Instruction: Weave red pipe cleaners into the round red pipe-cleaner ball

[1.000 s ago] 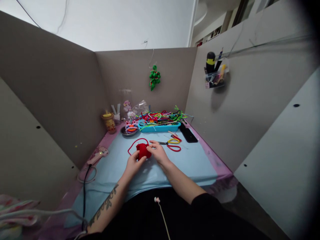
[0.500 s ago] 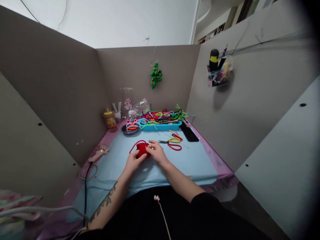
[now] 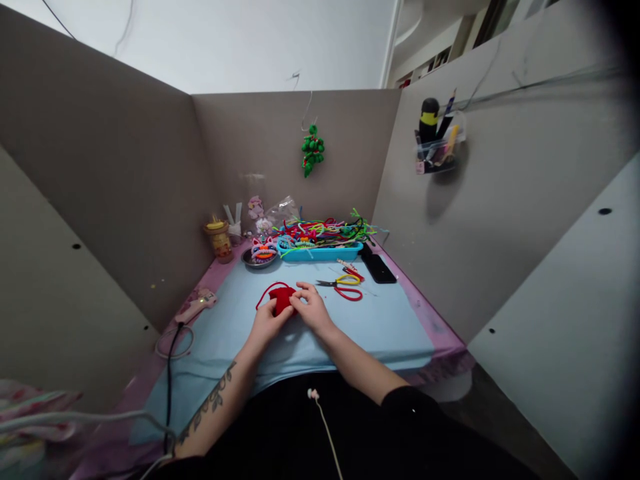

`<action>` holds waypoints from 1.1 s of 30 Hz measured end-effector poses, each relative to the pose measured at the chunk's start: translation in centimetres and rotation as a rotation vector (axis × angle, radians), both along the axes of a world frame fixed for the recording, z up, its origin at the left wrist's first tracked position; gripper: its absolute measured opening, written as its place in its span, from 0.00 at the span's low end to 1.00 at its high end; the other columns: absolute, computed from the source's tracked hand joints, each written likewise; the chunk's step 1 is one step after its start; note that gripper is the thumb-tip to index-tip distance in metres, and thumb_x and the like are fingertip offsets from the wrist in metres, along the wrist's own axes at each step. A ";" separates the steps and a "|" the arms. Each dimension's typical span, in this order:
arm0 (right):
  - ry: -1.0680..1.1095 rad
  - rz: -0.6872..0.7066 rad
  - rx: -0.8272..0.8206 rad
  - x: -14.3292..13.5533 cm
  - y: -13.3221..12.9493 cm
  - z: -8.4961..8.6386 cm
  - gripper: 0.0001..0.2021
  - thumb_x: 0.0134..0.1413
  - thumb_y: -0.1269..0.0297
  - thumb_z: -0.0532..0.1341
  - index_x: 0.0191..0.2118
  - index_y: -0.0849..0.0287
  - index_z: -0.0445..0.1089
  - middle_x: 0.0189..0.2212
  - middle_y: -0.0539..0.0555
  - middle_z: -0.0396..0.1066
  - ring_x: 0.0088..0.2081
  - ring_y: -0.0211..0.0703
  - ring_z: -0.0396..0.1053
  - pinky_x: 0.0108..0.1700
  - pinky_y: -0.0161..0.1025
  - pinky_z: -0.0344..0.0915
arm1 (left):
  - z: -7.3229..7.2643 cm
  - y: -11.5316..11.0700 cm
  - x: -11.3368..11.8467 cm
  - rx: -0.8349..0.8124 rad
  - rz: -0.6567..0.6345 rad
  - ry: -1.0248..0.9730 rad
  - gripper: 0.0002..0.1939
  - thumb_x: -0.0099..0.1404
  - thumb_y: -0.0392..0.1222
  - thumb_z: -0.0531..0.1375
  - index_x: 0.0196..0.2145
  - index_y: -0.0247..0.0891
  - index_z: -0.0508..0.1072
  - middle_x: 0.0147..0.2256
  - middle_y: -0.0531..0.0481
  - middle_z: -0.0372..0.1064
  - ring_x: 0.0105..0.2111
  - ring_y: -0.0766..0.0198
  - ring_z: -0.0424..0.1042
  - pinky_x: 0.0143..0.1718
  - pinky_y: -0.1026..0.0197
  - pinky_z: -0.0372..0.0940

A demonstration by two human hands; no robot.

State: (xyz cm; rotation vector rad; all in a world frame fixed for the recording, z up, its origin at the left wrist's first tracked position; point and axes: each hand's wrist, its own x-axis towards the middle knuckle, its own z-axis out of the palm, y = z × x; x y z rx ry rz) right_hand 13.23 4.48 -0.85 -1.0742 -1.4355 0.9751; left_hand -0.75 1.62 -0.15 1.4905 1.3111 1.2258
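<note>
Fingers of the left hand (image 3: 265,325): thumb and forefinger pinching the near left part of a red piece (image 3: 281,298). Fingers of the right hand (image 3: 315,311): thumb and fingertips pinching its right edge, 1 finger extended forward.

Red piece, 1: between the 2 hands, over the light blue cloth (image 3: 380,327); whether it touches the cloth cannot be told.
Red cord (image 3: 265,291), 1: curved behind and to the left of the piece; its ends are hidden.
Scissors (image 3: 336,285), 1 pair: on the cloth, just beyond the right hand to its right; 1 yellow handle, 1 red.
Black phone (image 3: 383,272), 1: lying flat, farther right.
Blue tray (image 3: 320,255), 1: at the back, heaped with multicoloured cords (image 3: 333,233).
Metal dish (image 3: 257,265), 1: just left of the tray, bearing colourful woven-looking items (image 3: 263,251).
Brown cup (image 3: 220,243), 1: upright, back left.
Pink device (image 3: 197,305), 1: left side, black cable (image 3: 170,373) attached.
</note>
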 end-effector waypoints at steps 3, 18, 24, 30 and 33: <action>0.035 0.012 -0.030 -0.3 0.1 -0.1 0.04 0.46 0.67 0.62 0.24 0.56 0.72 0.50 0.57 0.67 0.55 0.49 0.64 0.59 0.43 0.55 | 0.0 0.0 -0.3 -0.017 0.012 0.008 0.18 0.50 0.52 0.65 0.30 0.32 0.77 0.22 0.53 0.69 0.24 0.65 0.64 0.28 0.63 0.56; -0.012 -0.034 -0.016 0.3 0.7 0.5 0.05 0.43 0.65 0.64 0.22 0.57 0.72 0.50 0.57 0.66 0.54 0.50 0.65 0.58 0.42 0.56 | -0.3 0.1 -0.2 -0.004 -0.036 0.044 0.17 0.49 0.50 0.65 0.30 0.32 0.78 0.21 0.53 0.69 0.23 0.64 0.64 0.26 0.63 0.56; 0.034 -0.090 0.054 0.3 1.5 0.1 0.05 0.45 0.62 0.64 0.26 0.58 0.73 0.42 0.56 0.70 0.49 0.48 0.67 0.52 0.42 0.61 | 0.3 -0.2 -0.4 -0.030 -0.026 0.069 0.15 0.50 0.48 0.64 0.29 0.32 0.77 0.21 0.53 0.68 0.22 0.65 0.63 0.25 0.64 0.54; 0.019 -0.037 0.267 3.5 2.9 2.2 0.07 0.52 0.62 0.61 0.32 0.57 0.75 0.34 0.53 0.70 0.39 0.43 0.68 0.41 0.39 0.64 | 1.1 -0.5 -1.8 -0.175 -0.259 -0.153 0.18 0.50 0.48 0.68 0.34 0.31 0.78 0.28 0.49 0.75 0.28 0.61 0.70 0.34 0.61 0.61; -0.089 0.142 0.348 4.8 3.0 3.0 0.11 0.50 0.71 0.59 0.38 0.55 0.76 0.35 0.52 0.70 0.38 0.41 0.68 0.42 0.39 0.65 | 1.1 -0.6 -2.3 -0.216 -0.406 -0.259 0.19 0.48 0.49 0.70 0.33 0.31 0.78 0.28 0.48 0.75 0.28 0.61 0.71 0.35 0.61 0.62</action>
